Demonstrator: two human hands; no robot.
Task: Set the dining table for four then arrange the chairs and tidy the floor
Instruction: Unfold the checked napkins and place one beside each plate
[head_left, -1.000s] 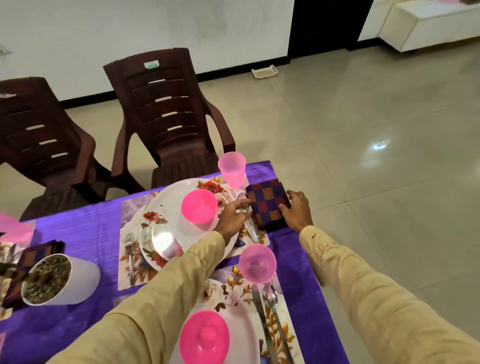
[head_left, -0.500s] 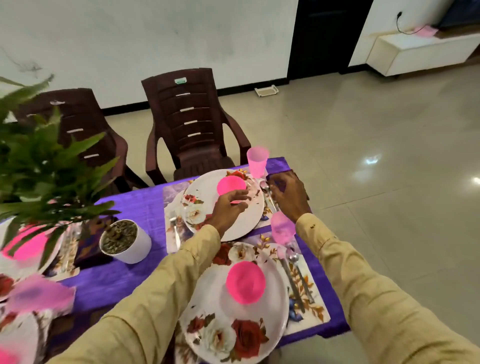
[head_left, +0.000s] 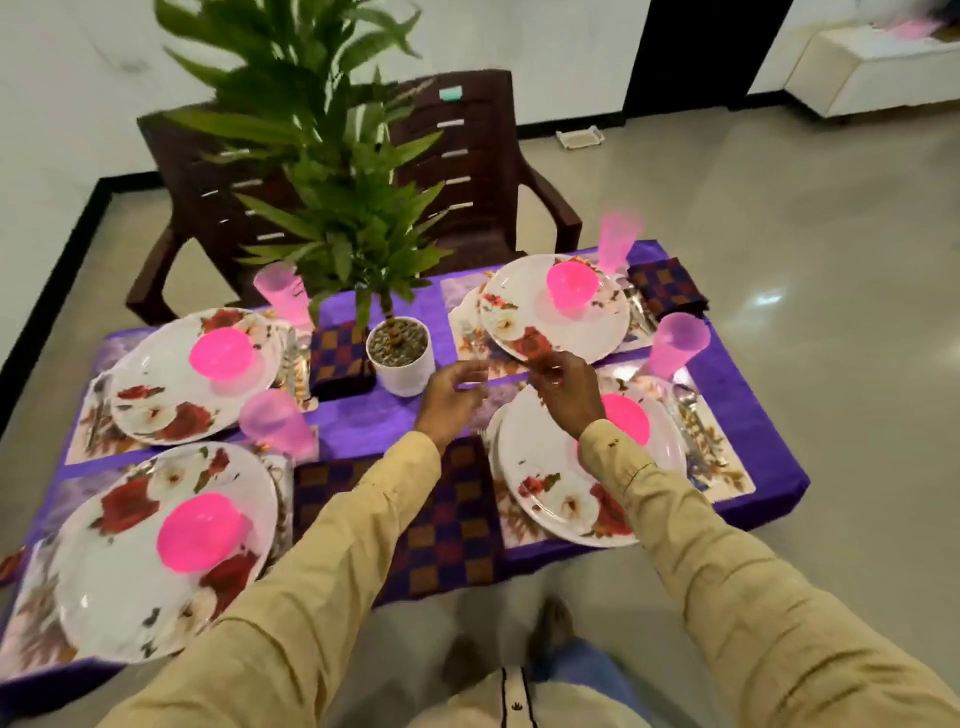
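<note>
The low table wears a purple cloth and holds several floral plates, each with a pink bowl on it, such as the far-right plate and the near-right plate. Pink tumblers and cutlery stand beside the plates. One checkered napkin lies at the far right corner, and a larger checkered cloth lies under my forearms. My left hand and my right hand hover close together over the table's middle, fingers loosely curled, holding nothing that I can make out.
A potted plant in a white pot stands at the table's centre, with another napkin to its left. Two brown plastic chairs stand behind the table. A small white tray lies on the floor by the wall.
Both hands have come off the far-right napkin and plate and drawn back to the table's middle. The view has pulled back, so the whole table shows.
</note>
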